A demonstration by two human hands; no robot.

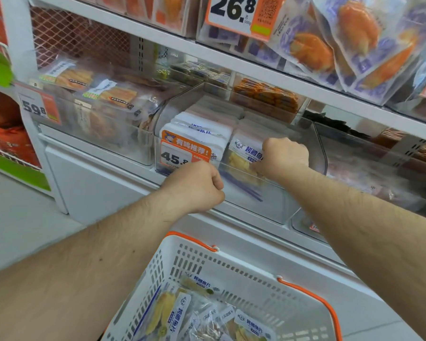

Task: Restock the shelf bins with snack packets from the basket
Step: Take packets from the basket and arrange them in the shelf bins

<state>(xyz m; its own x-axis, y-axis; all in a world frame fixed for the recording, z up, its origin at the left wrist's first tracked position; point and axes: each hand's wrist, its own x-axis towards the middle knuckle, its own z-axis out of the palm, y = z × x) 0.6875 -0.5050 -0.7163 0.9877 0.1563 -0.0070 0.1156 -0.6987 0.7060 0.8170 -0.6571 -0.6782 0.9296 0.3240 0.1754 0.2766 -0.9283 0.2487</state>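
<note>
At the bottom centre of the frame, nearest the camera, a white basket [231, 274] with orange handles holds a loose heap of snack packets [182, 313], white-and-blue with yellowish contents showing through clear windows. Above it both bare forearms reach up toward the middle of the frame. The left hand [197, 187] is curled into a fist just in front of the clear bin [268, 205]; whether it presses the bin's front wall or holds anything cannot be told. The right hand [284, 157], right of centre, has its fingers curled down over the bin's front edge, gripping the front packet [241, 158] of the right-hand row, fingertips on its yellow window. Inside the bin stand two rows of the same white packets, upright and packed back to front. An orange price tag [182, 152] reading 45.8 sits on the bin's left front. To the left, a neighbouring bin [103, 129] holds tan snack packs; farther up, the upper shelf [231, 57] carries purple-and-orange bags at the upper right.
</note>
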